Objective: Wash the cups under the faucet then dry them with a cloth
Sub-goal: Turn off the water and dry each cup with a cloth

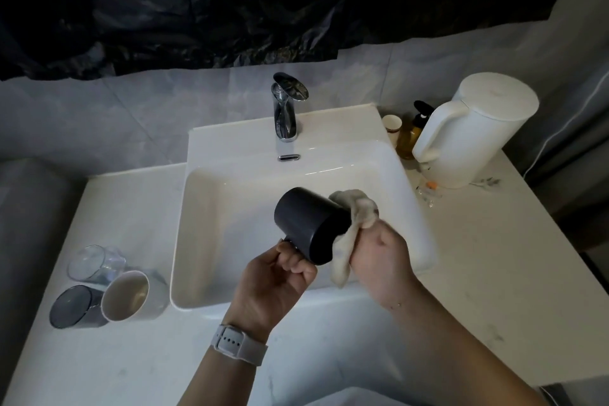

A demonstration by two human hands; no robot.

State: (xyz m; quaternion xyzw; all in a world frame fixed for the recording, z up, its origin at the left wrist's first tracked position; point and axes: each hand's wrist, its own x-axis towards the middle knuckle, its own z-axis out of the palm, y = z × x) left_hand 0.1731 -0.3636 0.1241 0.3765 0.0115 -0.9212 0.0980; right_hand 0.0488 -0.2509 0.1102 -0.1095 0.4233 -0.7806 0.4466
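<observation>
Left hand (pixel 280 273) grips the mug (pixel 309 224) handle; right hand (pixel 382 254) pinches the cloth (pixel 354 227). Best to push it deep inside, turning.

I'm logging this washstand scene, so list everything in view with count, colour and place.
black mug: 1, black, held over the sink
cloth: 1, beige, at the mug's mouth
sink: 1, white, centre
faucet: 1, chrome, behind the sink
cups: 3, clear, smoky grey, cream; countertop left
kettle: 1, white, right
pump bottle: 1, amber, beside the kettle
paper cup: 1, white, beside the bottle
watch: 1, grey, left wrist
left hand: grips the mug's handle
right hand: holds the cloth
</observation>
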